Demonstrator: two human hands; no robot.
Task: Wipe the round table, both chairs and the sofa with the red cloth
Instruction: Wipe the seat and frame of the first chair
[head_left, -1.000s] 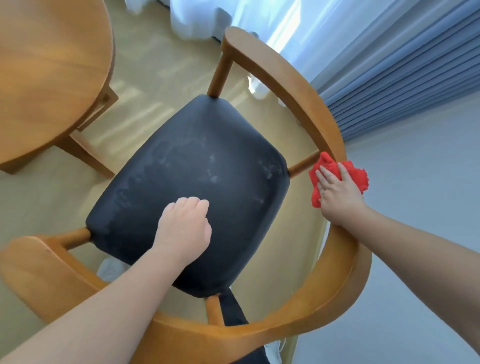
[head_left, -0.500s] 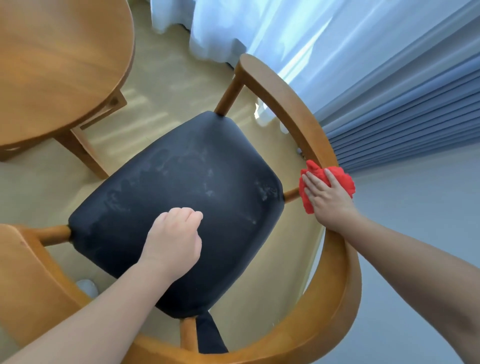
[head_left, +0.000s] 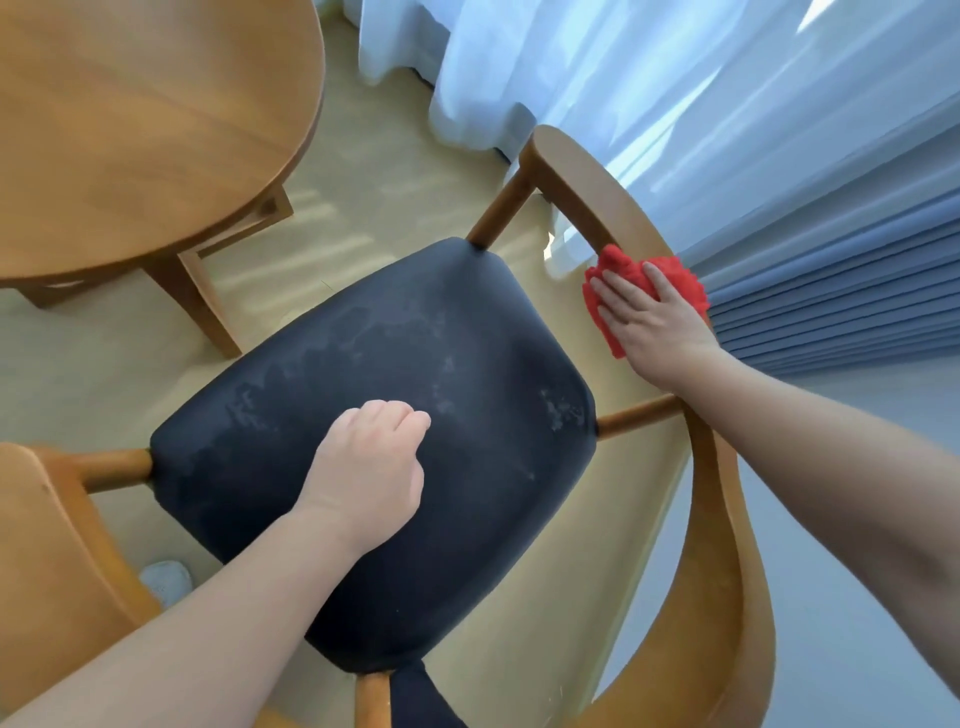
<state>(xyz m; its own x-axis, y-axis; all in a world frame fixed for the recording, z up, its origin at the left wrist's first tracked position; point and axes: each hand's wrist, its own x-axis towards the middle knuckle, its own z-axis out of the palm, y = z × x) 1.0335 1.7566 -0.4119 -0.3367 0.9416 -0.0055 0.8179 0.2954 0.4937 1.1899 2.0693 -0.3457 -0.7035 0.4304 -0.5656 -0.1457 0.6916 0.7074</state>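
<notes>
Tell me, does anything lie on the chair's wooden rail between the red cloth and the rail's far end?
Nothing visible does. The right hand presses the red cloth flat on the rail, which is bare up to its end.

No lettering, label, brand mark or number can be read: none is seen on the chair (head_left: 389, 364), the tabletop (head_left: 130, 130) at 10 o'clock, or the red cloth (head_left: 678, 280) at 2 o'clock.

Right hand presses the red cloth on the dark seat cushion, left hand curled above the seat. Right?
No. The head view shows the right hand pressing the red cloth on the chair's curved wooden rail, not the seat cushion. The left hand is curled above the seat.
</notes>
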